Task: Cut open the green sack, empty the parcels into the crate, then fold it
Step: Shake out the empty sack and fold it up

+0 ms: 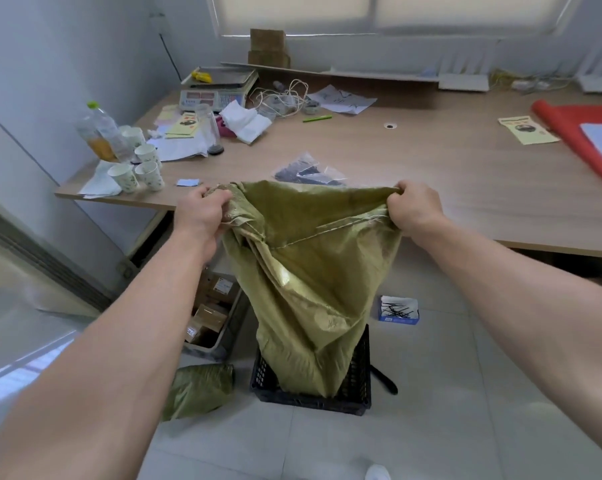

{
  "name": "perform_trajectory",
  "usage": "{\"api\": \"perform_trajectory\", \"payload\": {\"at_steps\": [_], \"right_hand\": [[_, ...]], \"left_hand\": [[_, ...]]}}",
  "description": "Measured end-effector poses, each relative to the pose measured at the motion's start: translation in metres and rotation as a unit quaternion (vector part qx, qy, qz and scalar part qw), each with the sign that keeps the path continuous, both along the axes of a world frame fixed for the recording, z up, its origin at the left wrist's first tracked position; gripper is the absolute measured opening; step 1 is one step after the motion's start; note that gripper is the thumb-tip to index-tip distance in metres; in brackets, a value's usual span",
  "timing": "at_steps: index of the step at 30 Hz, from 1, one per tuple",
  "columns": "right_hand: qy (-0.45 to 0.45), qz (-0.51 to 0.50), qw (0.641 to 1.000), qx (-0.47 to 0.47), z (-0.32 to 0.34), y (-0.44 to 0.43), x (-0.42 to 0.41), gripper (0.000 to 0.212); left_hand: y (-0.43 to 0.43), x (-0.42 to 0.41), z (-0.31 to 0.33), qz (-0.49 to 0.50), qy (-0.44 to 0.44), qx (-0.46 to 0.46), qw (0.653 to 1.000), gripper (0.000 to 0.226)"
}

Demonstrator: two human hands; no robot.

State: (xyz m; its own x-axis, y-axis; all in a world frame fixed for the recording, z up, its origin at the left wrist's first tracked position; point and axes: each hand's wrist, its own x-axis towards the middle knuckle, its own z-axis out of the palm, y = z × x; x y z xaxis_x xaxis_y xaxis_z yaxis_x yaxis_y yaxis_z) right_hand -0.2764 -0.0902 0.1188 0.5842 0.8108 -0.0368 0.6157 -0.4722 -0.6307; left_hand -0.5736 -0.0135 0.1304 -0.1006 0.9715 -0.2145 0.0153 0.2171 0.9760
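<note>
Over the black crate (311, 398) on the tiled floor hangs the green sack (313, 271), held high by both bare hands in front of the wooden table (448, 174). It's woven plastic, olive-green and glossy, crinkled into long vertical folds, with a stitched seam running slantwise just below the top edge. Left hand (200, 213) has its fingers curled tight, bunching one upper corner into a wad; right hand (415, 206) grips the opposite corner the same way, fingers clenched on the fabric. Between them the top edge stretches wide, and the sack's long axis drops straight down, narrowing toward its lower end, which sits inside the crate's lattice walls. Whether that lower end is open, I can't tell. Left of the crate lies a second crumpled green sack (200, 389), and beyond it a grey bin (223, 337) filled with brown cardboard parcels (209, 317).
</note>
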Motion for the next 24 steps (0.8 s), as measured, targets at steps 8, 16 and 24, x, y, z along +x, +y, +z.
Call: {"api": "perform_trajectory", "payload": {"at_steps": [8, 16, 24], "right_hand": [[0.012, -0.03, 0.998, 0.057, 0.014, -0.013, 0.006, 0.025], [-0.003, -0.044, 0.995, 0.09, 0.039, -0.021, 0.013, 0.027], [-0.023, -0.041, 0.998, 0.04, 0.042, -0.027, 0.018, 0.024]], "left_hand": [[-0.008, -0.002, 0.021, 0.022, -0.009, 0.04, 0.999, 0.019], [-0.009, -0.008, 0.03, 0.021, 0.012, 0.081, 0.996, 0.01], [-0.006, -0.014, 0.041, -0.019, 0.091, 0.027, 0.995, 0.012]]}}
